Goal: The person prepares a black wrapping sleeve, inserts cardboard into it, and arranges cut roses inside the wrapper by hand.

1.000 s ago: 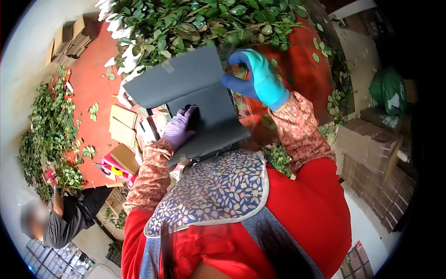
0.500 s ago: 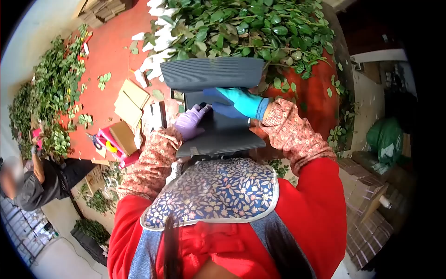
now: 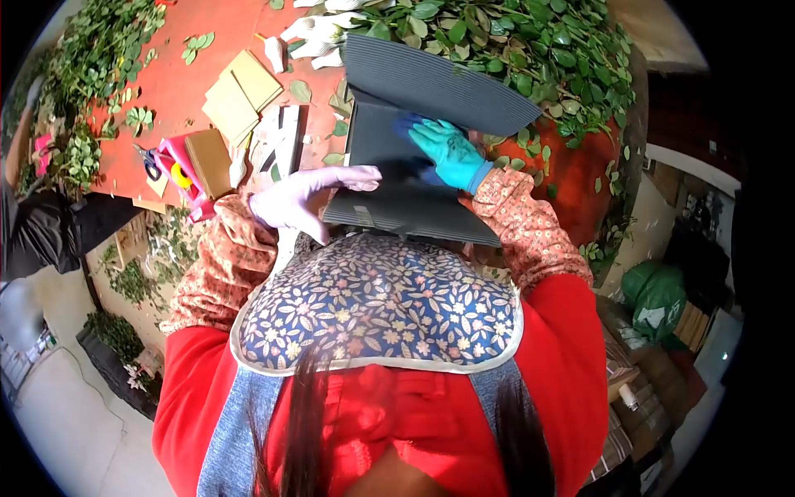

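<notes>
A dark corrugated sheet (image 3: 385, 137) lies in front of me, its far flap raised and its near flap against my apron. My right hand (image 3: 451, 153), in a teal and blue glove, rests with fingers spread on the middle of the sheet. At the sheet's left edge is my left hand (image 3: 315, 197) in a thin purple glove, its thumb and fingers apart and nothing between them. White-wrapped bundle ends (image 3: 323, 33) and leafy stems (image 3: 538, 50) lie beyond the sheet.
Tan cards (image 3: 240, 98) lie on the red table (image 3: 186, 83). Left of my left hand stands a pink holder (image 3: 186, 170) with scissors (image 3: 149, 163) and yellow tape. More foliage (image 3: 99, 50) covers the far left, beside a person partly in view. A green sack (image 3: 654, 298) sits at right.
My left hand has drawn back from the middle of the sheet to its left edge. My right hand came down from the air and now lies flat on the sheet. The view has shifted.
</notes>
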Motion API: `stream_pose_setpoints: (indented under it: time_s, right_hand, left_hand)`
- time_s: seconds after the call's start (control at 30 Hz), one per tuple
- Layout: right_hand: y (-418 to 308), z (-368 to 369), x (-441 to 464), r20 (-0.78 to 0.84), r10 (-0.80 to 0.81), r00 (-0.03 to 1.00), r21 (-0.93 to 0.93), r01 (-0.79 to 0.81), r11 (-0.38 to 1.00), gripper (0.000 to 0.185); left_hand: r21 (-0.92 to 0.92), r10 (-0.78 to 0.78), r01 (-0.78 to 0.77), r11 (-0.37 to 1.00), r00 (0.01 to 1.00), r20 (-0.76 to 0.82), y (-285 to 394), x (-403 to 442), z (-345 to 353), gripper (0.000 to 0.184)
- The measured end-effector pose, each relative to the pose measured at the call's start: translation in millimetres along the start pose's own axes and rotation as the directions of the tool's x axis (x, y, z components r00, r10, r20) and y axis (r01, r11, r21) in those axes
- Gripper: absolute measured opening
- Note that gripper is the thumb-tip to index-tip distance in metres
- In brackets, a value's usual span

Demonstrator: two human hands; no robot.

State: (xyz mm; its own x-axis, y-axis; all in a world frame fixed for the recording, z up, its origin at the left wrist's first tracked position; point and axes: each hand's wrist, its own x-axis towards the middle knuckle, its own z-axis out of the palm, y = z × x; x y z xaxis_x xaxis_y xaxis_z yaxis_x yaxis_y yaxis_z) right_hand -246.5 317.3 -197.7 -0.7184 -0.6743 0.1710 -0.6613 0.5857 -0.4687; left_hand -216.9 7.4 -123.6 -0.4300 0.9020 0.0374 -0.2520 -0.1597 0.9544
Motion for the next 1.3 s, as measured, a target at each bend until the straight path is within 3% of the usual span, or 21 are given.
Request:
stream_pose_setpoints:
  time_s: [0.1, 0.2, 0.27, 0.33, 0.37, 0.47, 0.6, 0.73, 0.77, 0.8, 0.83, 0.87, 0.9, 0.93, 1.0, 1.03, 1.1, 1.13, 1.2, 1.27, 1.3]
  right_hand:
    - [-7.0, -4.4, -4.4, 0.239, -0.052, 0.97, -0.109, 0.08, 0.991, 0.072]
    - [-5.0, -2.2, -4.8, 0.195, -0.086, 0.977, -0.07, 0.101, 0.992, 0.074]
    - [-1.6, 1.0, -4.9, 0.194, -0.101, 0.976, -0.081, 0.119, 0.99, 0.072]
    - [-0.5, 1.2, -1.7, 0.179, -0.113, 0.977, -0.092, 0.131, 0.987, 0.071]
    - [-1.0, 1.0, -2.7, 0.2, -0.087, 0.976, -0.113, 0.112, 0.987, 0.068]
    - [0.0, 7.0, -7.7, 0.187, -0.084, 0.979, -0.171, 0.117, 0.978, 0.063]
    - [-5.9, 4.2, -4.8, 0.152, -0.109, 0.982, -0.192, 0.138, 0.972, 0.061]
    - [-8.9, 0.7, -4.8, 0.176, -0.085, 0.981, -0.188, 0.118, 0.975, 0.06]
    - [-9.7, 2.8, -5.6, 0.136, -0.086, 0.987, -0.165, 0.108, 0.98, 0.058]
    - [-10.0, 5.1, -5.9, 0.096, -0.083, 0.992, -0.142, 0.096, 0.985, 0.057]
    - [-9.6, 7.2, -5.5, 0.096, -0.064, 0.993, -0.165, 0.079, 0.983, 0.054]
    - [-11.4, 7.7, -5.5, 0.088, -0.065, 0.994, -0.165, 0.079, 0.983, 0.054]
    - [-13.2, 7.0, -5.9, 0.085, -0.058, 0.995, -0.165, 0.072, 0.984, 0.055]
    - [-14.0, 5.9, -5.0, 0.081, -0.051, 0.995, -0.168, 0.064, 0.984, 0.055]
    - [-14.6, 4.5, -3.8, 0.073, -0.051, 0.996, -0.177, 0.063, 0.982, 0.055]
    - [-14.1, 5.5, -4.7, 0.076, -0.051, 0.996, -0.171, 0.063, 0.983, 0.055]
    - [-14.1, 6.4, -6.6, 0.075, -0.041, 0.996, -0.172, 0.054, 0.984, 0.055]
    - [-14.1, 6.4, -7.6, 0.078, -0.032, 0.996, -0.173, 0.045, 0.984, 0.055]
    - [-13.0, 7.4, -8.1, 0.073, -0.03, 0.997, -0.158, 0.042, 0.987, 0.055]
    - [-10.7, 8.1, -6.6, 0.064, -0.034, 0.997, -0.158, 0.044, 0.986, 0.055]
    - [-10.8, 8.7, -9.0, 0.054, -0.043, 0.998, -0.158, 0.051, 0.986, 0.054]
  left_hand:
    - [0.406, -0.014, 0.032, 0.913, 0.999, -0.046, 12.4, 9.1, 15.8, 0.071]
    - [0.323, 0.112, -0.089, 0.942, 0.992, -0.054, 20.8, 18.3, 21.2, 0.04]
    - [0.133, 0.197, -0.171, 0.976, 0.956, -0.217, 7.0, 17.7, 18.2, 0.022]
    - [0.086, 0.112, -0.09, 0.992, 0.948, -0.298, 10.6, 16.5, 13.9, 0.021]
    - [-0.016, 0.148, -0.155, 0.988, 0.964, -0.222, 2.4, 15.2, 8.7, 0.023]
    - [0.181, 0.165, -0.156, 0.971, 0.986, -0.033, 9.8, 15.5, 4.2, 0.032]
    - [0.07, 0.142, -0.144, 0.987, 0.989, 0.036, 12.8, 9.6, 4.8, 0.039]
    - [0.026, 0.013, -0.007, 1.0, 0.973, -0.229, 17.9, 6.9, 1.4, 0.034]
    - [0.089, 0.056, -0.02, 0.996, 0.902, -0.428, 23.7, 8.1, -2.8, 0.027]
    - [0.444, 0.205, 0.109, 0.89, 0.773, -0.6, 0.7, 1.9, -32.8, 0.024]
    - [0.458, 0.216, 0.388, 0.799, 0.526, -0.823, 9.5, -5.1, -46.2, 0.026]
    - [0.525, 0.461, 0.706, 0.476, 0.308, -0.832, -11.1, -20.4, -79.1, 0.04]
    - [0.393, 0.582, 0.861, 0.324, 0.146, -0.8, -22.6, -33.9, -102.3, 0.056]
    - [0.134, 0.504, 0.963, 0.233, -0.002, -0.864, -17.6, -39.5, -115.9, 0.084]
    - [-0.078, 0.515, 0.986, 0.146, -0.143, -0.845, -30.3, -48.3, -138.4, 0.111]
    - [-0.072, 0.519, 0.986, 0.147, -0.139, -0.843, -27.5, -50.5, -143.2, 0.111]
    - [-0.153, 0.169, 0.971, 0.185, -0.184, -0.968, -18.8, -52.1, -147.1, 0.13]
    - [-0.117, 0.218, 0.955, 0.272, -0.179, -0.959, -26.9, -60.8, -156.8, 0.13]
    - [-0.004, 0.281, 0.859, 0.512, -0.172, -0.944, -52.8, -88.6, -186.4, 0.118]
    - [-0.057, 0.304, 0.865, 0.498, -0.236, -0.923, -35.2, -87.7, -176.7, 0.084]
    - [0.052, 0.22, 0.66, 0.749, -0.174, -0.96, -39.6, -105.7, -185.5, 0.063]
